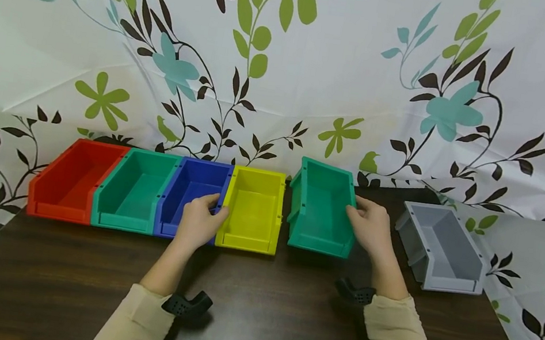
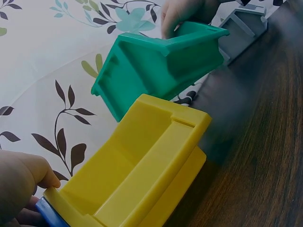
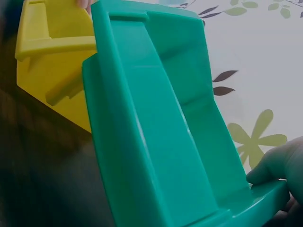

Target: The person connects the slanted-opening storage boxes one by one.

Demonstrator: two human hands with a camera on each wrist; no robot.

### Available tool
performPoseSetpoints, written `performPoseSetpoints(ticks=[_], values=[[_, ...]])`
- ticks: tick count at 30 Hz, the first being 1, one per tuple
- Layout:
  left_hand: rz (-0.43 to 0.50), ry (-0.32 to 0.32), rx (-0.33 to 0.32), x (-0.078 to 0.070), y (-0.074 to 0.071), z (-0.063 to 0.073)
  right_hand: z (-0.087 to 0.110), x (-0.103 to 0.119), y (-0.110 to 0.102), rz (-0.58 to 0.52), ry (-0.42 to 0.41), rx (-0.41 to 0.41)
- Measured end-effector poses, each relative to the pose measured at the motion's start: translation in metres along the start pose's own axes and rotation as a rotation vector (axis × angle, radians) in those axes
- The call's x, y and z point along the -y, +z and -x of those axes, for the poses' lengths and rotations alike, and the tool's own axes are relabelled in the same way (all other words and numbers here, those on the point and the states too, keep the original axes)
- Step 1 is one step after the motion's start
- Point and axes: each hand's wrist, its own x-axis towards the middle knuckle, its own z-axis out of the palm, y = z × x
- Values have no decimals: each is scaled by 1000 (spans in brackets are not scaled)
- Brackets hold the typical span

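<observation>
My left hand pinches the meeting side walls of the yellow storage bin and the blue storage bin. The thumb lies on the yellow side, with the other fingers in the blue bin, partly hidden in the left wrist view. My right hand grips the right side wall of a green storage bin. That bin hangs tilted above the table, a small gap to the right of the yellow one. The right wrist view shows its open front and the right hand on the side wall.
A second green bin and a red bin continue the row to the left, side by side. A grey bin stands apart at the right, angled. Behind the dark wooden table hangs a leaf-patterned cloth.
</observation>
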Motion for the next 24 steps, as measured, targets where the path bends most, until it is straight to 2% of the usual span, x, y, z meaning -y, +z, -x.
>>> performPoseSetpoints(ticks=[24], values=[[-25,2,3,-1,0,-1,-1,5,12,-3,-15,-31]])
